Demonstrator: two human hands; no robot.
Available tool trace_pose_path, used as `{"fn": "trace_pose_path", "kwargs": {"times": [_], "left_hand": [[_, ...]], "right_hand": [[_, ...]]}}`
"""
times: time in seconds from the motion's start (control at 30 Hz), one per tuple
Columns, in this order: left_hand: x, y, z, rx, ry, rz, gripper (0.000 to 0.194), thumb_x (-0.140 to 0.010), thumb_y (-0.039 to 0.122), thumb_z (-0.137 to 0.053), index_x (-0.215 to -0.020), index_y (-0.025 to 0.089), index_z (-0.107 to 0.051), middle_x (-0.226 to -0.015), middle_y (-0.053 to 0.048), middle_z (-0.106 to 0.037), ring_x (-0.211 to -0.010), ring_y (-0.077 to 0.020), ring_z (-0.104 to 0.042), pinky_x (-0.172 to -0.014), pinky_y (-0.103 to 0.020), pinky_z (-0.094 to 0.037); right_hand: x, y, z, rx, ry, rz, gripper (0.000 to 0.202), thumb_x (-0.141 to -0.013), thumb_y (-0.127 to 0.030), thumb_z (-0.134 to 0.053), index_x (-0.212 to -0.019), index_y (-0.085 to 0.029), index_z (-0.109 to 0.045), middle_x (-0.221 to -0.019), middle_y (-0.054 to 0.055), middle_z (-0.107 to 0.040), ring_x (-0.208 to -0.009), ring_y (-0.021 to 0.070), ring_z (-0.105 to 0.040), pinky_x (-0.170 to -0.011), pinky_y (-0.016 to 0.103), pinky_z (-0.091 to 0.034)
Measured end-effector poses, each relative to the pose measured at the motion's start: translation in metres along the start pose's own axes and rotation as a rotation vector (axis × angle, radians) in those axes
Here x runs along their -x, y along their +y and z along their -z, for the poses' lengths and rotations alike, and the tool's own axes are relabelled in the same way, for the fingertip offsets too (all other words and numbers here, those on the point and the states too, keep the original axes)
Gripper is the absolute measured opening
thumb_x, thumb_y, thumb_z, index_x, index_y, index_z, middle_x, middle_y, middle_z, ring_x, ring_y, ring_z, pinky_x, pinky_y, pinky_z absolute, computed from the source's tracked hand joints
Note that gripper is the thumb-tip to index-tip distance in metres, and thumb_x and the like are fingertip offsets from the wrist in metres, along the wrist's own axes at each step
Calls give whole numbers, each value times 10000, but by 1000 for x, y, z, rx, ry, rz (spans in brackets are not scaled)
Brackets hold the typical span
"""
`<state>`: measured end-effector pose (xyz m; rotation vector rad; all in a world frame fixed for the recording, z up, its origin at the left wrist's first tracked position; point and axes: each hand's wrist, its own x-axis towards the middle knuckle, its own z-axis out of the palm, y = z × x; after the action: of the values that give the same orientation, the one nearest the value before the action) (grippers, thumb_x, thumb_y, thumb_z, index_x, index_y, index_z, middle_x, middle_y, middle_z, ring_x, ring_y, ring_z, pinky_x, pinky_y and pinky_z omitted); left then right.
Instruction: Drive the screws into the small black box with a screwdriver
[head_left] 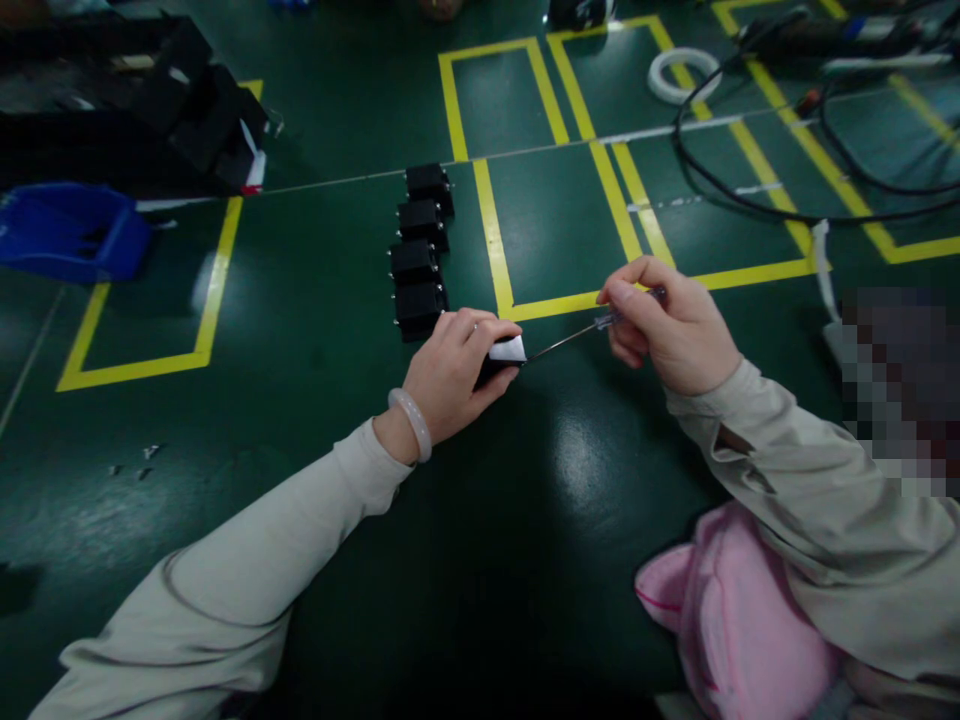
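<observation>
Fingers of my left hand are wrapped round a small black block with a white face, resting low over the green mat. My right hand pinches the clear handle of a screwdriver, whose thin shaft slants down to the left. Its tip meets the block's right end; the exact spot of contact is too small to make out. Just beyond my left hand stands a row of several similar black blocks, with small shiny metal bits sticking out at their sides.
Yellow tape marks rectangles on the green surface. A blue bin and stacked black parts lie left. Small screws are scattered near the left arm. A white tape roll, black cable and pink plush item are right.
</observation>
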<state>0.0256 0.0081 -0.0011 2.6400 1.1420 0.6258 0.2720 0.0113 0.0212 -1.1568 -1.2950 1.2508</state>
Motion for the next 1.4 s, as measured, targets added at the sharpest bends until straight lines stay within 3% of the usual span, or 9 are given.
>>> {"fn": "trace_pose_path", "kwargs": {"times": [0.27, 0.43, 0.67, 0.83, 1.07, 1.23, 1.4], "left_hand": [[0, 0, 0, 4, -1, 8, 317, -952, 250, -590, -1251, 163, -529, -1206, -119, -617, -1107, -277, -574, -953, -471, -495], [0, 0, 1, -3, 3, 0, 326, -951, 249, -596, -1254, 147, -534, -1211, -125, -614, -1096, -276, -574, -929, -456, -505], [0, 0, 0, -1, -2, 2, 328, -954, 255, -592, -1260, 157, -527, -1212, -121, -612, -1103, -276, -572, -942, -464, -502], [0, 0, 0, -3, -3, 1, 324, -952, 251, -594, -1255, 151, -535, -1210, -121, -614, -1104, -276, -572, -937, -456, -504], [0, -1, 0, -1, -4, 7, 325, -955, 254, -590, -1261, 165, -525, -1223, -114, -610, -1125, -275, -570, -964, -468, -494], [0, -1, 0, -4, 4, -4, 322, -954, 247, -590, -1255, 150, -531, -1207, -121, -616, -1105, -275, -572, -946, -459, -500], [0, -1, 0, -6, 0, 2, 329, -953, 254, -594, -1261, 158, -525, -1218, -117, -611, -1111, -273, -572, -944, -455, -504]], "right_hand": [[-1, 0, -1, -34, 5, 12, 308, -840, -450, -764, -823, -242, -537, -443, -98, -373, -329, 80, -355, -292, 231, -282], [0, 1, 0, 4, -10, 23, 320, -896, -472, -696, -760, -225, -545, -426, -98, -331, -321, 62, -315, -308, 232, -296], [0, 1, 0, -22, 9, 13, 290, -853, -437, -753, -840, -243, -537, -443, -100, -380, -333, 78, -363, -300, 228, -287], [0, 2, 1, 10, -16, 30, 321, -895, -480, -695, -770, -228, -541, -423, -103, -335, -321, 60, -311, -312, 229, -294], [-1, 1, 0, -14, 9, 15, 323, -835, -465, -764, -843, -247, -526, -435, -107, -378, -325, 85, -364, -296, 234, -290], [-1, 0, 0, 17, -8, 23, 314, -890, -459, -702, -767, -229, -528, -412, -106, -337, -308, 66, -322, -302, 233, -293], [0, 0, -1, 6, 15, 12, 293, -865, -435, -739, -846, -248, -514, -427, -110, -367, -326, 80, -351, -300, 229, -289]]}}
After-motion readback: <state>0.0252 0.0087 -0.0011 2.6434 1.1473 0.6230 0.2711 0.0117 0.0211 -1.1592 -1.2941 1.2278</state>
